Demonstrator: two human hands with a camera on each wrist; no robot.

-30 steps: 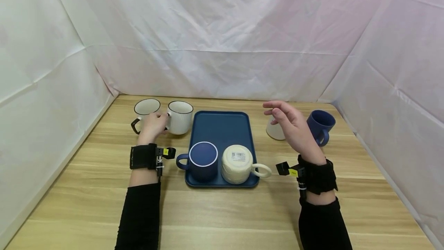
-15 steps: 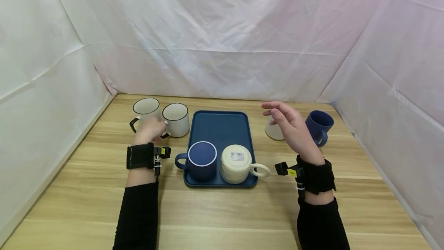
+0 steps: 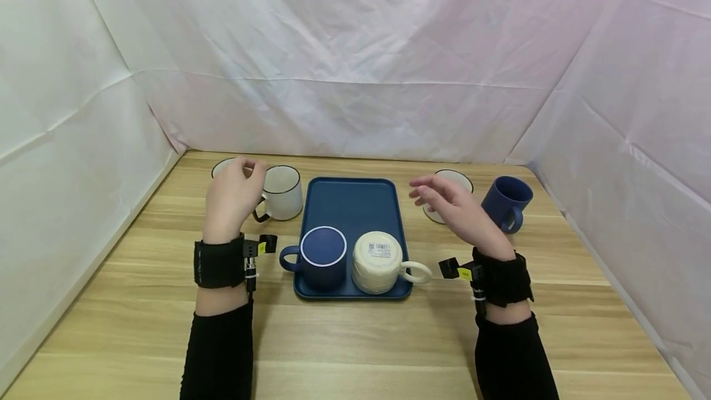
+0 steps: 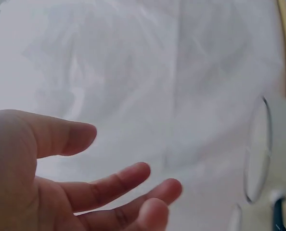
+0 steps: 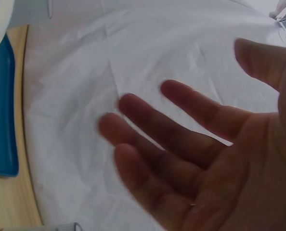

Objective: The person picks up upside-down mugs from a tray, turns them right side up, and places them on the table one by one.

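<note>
My left hand (image 3: 243,181) hovers with relaxed fingers over two black-rimmed white mugs and holds nothing. It hides most of the far-left mug (image 3: 221,166); the other mug (image 3: 283,195) stands just right of it, handle toward the hand. My right hand (image 3: 426,194) floats open and empty between the blue tray (image 3: 355,202) and a white cup (image 3: 455,176). A dark blue mug (image 3: 510,201) stands right of that cup. The left wrist view shows an open left hand (image 4: 133,192), the right wrist view an open right hand (image 5: 148,139).
On the tray's near end sit an upside-down blue mug (image 3: 323,257) and an upside-down cream mug (image 3: 381,260), handles pointing outward. White sheets wall in the wooden table (image 3: 355,338) on the left, back and right.
My left hand has let go of the white mug's handle and risen above the mugs. My right hand has sunk and drifted left, uncovering the white cup behind it.
</note>
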